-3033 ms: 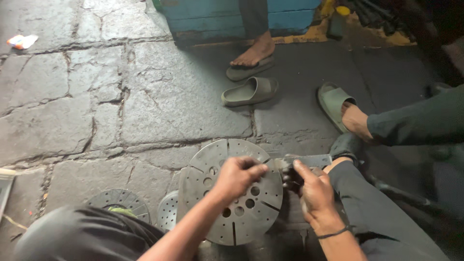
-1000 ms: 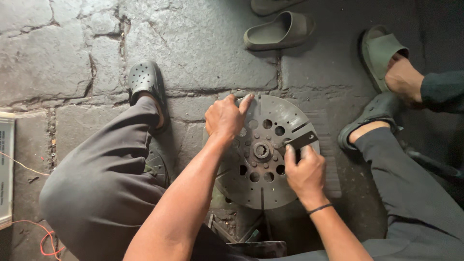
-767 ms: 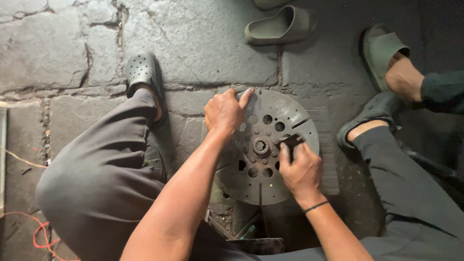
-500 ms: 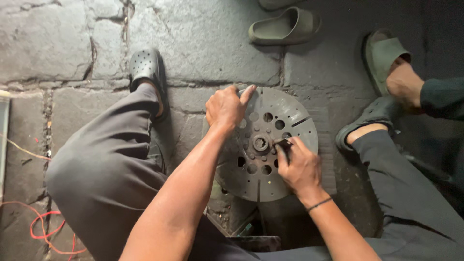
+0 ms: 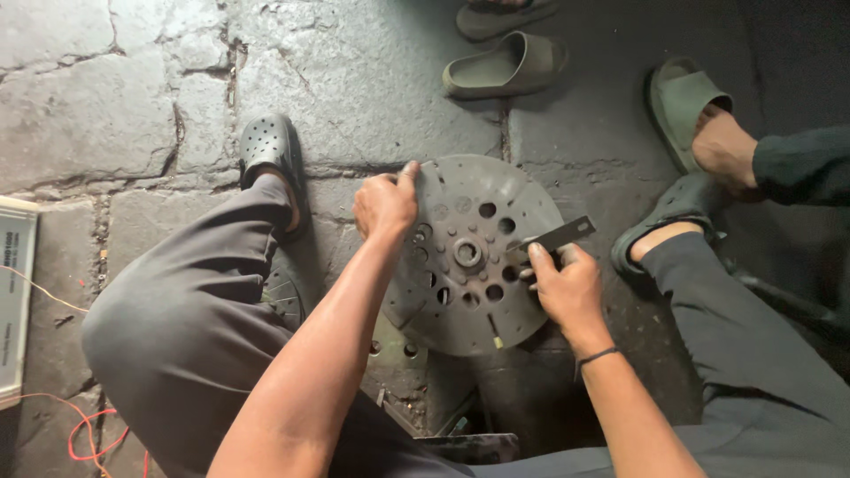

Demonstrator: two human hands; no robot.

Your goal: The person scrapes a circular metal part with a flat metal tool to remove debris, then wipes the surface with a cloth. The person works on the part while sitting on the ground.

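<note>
A round grey metal disc (image 5: 482,305) with several holes and a central hub lies on the stone floor between my knees. My left hand (image 5: 386,203) grips its upper left rim, thumb over the edge. On the disc's right side, my right hand (image 5: 567,283) holds a flat dark metal strip (image 5: 553,237) that points up and to the right. The strip's lower end lies against the disc face near the hub.
My black perforated clog (image 5: 271,155) is at the left and my other shoe (image 5: 675,212) at the right. Another person's foot in a green sandal (image 5: 686,102) and a loose green sandal (image 5: 505,66) lie beyond. Red wire (image 5: 84,434) and a flat box (image 5: 16,301) are at the left edge.
My view has dropped from further out to right above the disc. My right hand has shifted slightly on the disc's right side with the strip; my left hand stays on the rim.
</note>
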